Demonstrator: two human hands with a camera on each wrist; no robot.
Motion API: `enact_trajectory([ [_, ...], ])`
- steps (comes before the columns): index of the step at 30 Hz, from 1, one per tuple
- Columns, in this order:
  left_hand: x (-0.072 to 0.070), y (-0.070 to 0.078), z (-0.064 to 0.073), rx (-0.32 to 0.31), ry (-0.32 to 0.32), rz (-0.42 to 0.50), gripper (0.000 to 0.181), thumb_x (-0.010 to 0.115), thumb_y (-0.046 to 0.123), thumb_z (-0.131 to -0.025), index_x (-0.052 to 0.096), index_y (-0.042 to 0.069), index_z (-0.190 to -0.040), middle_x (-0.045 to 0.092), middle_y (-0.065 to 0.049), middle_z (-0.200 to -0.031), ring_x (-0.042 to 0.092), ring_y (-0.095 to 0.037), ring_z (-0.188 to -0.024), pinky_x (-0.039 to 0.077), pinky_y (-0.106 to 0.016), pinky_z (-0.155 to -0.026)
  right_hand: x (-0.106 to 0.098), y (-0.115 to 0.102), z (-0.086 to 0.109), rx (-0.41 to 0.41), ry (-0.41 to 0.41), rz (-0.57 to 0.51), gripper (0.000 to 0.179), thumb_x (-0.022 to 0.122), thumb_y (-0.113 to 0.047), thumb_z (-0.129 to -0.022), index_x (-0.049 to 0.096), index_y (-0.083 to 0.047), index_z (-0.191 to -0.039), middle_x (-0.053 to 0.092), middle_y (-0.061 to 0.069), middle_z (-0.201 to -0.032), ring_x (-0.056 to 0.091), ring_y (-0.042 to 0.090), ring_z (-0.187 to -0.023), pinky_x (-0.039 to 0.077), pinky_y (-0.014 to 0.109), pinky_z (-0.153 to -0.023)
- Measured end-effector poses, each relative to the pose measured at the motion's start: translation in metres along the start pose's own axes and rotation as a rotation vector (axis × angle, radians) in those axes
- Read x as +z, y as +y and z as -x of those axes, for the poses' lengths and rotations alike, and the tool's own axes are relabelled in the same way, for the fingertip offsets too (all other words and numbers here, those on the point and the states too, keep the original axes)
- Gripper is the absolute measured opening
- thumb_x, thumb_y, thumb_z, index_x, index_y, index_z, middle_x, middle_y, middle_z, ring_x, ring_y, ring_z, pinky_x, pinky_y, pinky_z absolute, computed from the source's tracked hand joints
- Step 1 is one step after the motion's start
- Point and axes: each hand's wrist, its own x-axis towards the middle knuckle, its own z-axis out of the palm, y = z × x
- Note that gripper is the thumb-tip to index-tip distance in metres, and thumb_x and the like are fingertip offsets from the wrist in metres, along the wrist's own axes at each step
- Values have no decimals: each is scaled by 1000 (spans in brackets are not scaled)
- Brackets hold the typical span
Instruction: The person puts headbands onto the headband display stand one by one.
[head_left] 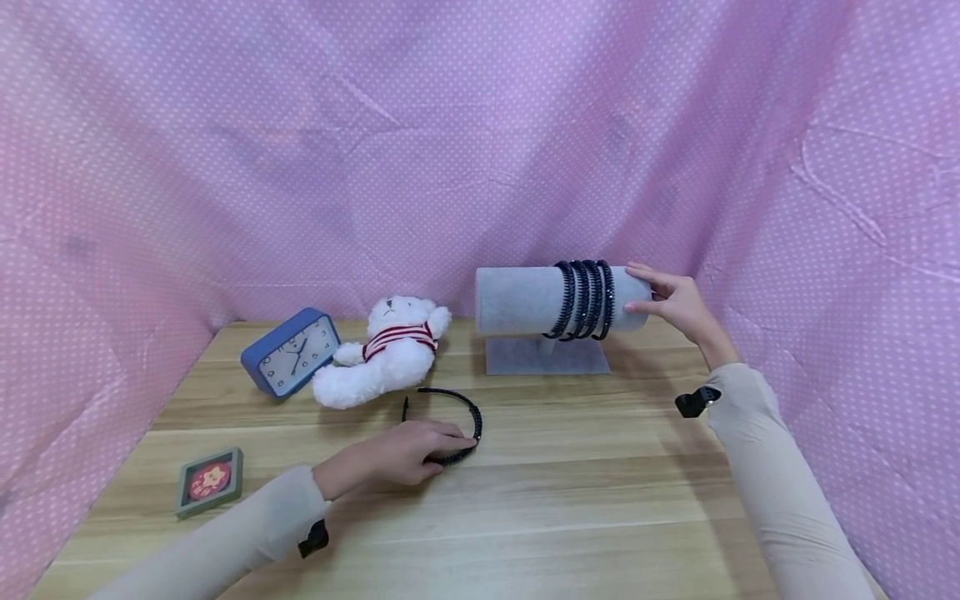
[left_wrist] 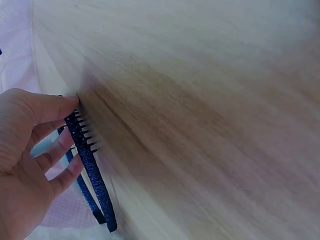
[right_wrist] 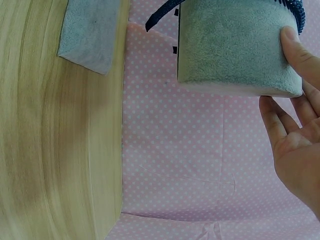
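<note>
A black toothed headband (head_left: 477,417) lies on the table in front of a white teddy bear. My left hand (head_left: 412,450) pinches its near side between thumb and fingers; the left wrist view shows the headband (left_wrist: 89,155) with its teeth and both ends. At the back right stands a grey plush headband stand (head_left: 517,300), a horizontal roll on a flat base. Several black headbands (head_left: 581,300) sit side by side round the roll, right of its middle. My right hand (head_left: 678,308) holds the roll's right end, thumb and fingers on opposite sides in the right wrist view.
The white teddy bear (head_left: 397,350) in a red-striped shirt lies left of the stand, next to a tilted blue alarm clock (head_left: 292,354). A small green-framed picture (head_left: 210,482) lies at the left. Pink dotted cloth (head_left: 480,150) hangs round the wooden table (head_left: 570,483).
</note>
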Motion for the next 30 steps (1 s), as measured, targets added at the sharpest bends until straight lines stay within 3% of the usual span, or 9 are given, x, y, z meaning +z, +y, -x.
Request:
enact_trajectory([
  [10,0,5,-3,15,61,-11,52,72,5,-91,63,17,-141,69,3,-119,63,-7,-106,56,-27,-89,-2,4,1,10,-8,36,63,81,-3,-86,57,-4,-144,45,11,-158,52,3,-135,45,6,-98],
  [19,-8,10,-13,-63,49,23,50,72,7,-91,64,19,-139,71,3,-123,61,-6,-87,53,-21,-75,-1,3,0,20,-7,35,64,81,-2,-86,56,-4,-145,45,11,-159,46,18,-144,44,6,-98],
  [24,-14,11,-19,-58,63,43,48,73,6,-90,67,17,-136,73,1,-114,57,-2,-73,47,-16,-65,0,2,1,12,-3,24,64,80,0,-85,56,-3,-144,45,12,-159,47,17,-144,45,5,-97],
  [30,-26,12,-26,-55,109,55,42,74,12,-92,69,16,-133,71,-3,-126,66,-3,-80,55,-20,-73,-2,4,0,-23,-7,38,64,80,-1,-85,56,-1,-144,45,15,-158,48,8,-142,45,5,-98],
])
